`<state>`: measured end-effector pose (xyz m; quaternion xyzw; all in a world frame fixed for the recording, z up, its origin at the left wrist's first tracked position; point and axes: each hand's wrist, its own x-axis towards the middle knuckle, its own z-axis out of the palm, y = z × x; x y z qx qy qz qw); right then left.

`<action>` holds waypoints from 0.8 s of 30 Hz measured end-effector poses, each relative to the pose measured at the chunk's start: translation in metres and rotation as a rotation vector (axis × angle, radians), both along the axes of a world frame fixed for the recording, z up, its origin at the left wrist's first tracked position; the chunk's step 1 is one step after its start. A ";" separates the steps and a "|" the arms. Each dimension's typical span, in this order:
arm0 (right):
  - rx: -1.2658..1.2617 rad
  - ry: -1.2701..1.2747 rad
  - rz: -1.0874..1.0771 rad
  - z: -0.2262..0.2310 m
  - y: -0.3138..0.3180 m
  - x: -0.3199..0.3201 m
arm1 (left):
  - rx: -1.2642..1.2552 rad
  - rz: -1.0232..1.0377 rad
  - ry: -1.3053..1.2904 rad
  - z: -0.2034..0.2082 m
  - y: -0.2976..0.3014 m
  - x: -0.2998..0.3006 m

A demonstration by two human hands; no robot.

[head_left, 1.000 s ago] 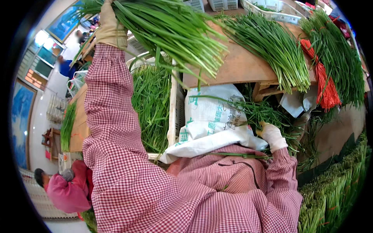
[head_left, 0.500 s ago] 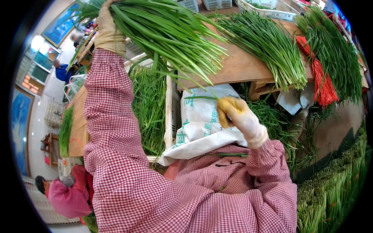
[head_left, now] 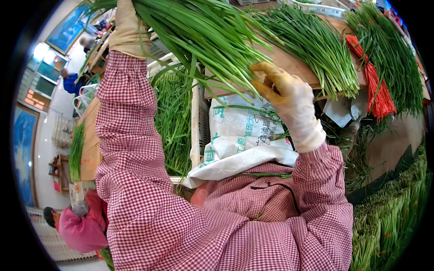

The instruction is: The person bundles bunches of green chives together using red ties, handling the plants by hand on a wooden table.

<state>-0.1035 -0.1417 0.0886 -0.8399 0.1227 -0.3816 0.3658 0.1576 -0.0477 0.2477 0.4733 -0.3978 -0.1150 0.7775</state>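
Off-white gloves (head_left: 308, 133) cover both hands. The left hand (head_left: 130, 29) grips the bunch (head_left: 203, 38) of greens by its leafy part, fingers mostly hidden, holding it up over the crate (head_left: 195, 126) and the near edge of the table (head_left: 302, 73). At the pale stalk ends, the right hand (head_left: 289, 92) curls its fingers narrowly; whether they pinch a stalk cannot be told. Below lies a white sack (head_left: 242, 135); red ties (head_left: 374, 88) hang farther right.
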 end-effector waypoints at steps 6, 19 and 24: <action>-0.439 0.964 -0.062 -0.151 -0.040 -0.039 | -0.044 -0.116 0.060 0.006 -0.018 -0.020; 1.186 -0.335 0.766 -0.045 -0.021 0.009 | -0.149 -0.157 -0.036 -0.010 -0.034 -0.017; 1.246 -0.239 0.951 -0.064 -0.020 0.003 | -0.164 -0.159 -0.103 -0.013 -0.030 0.000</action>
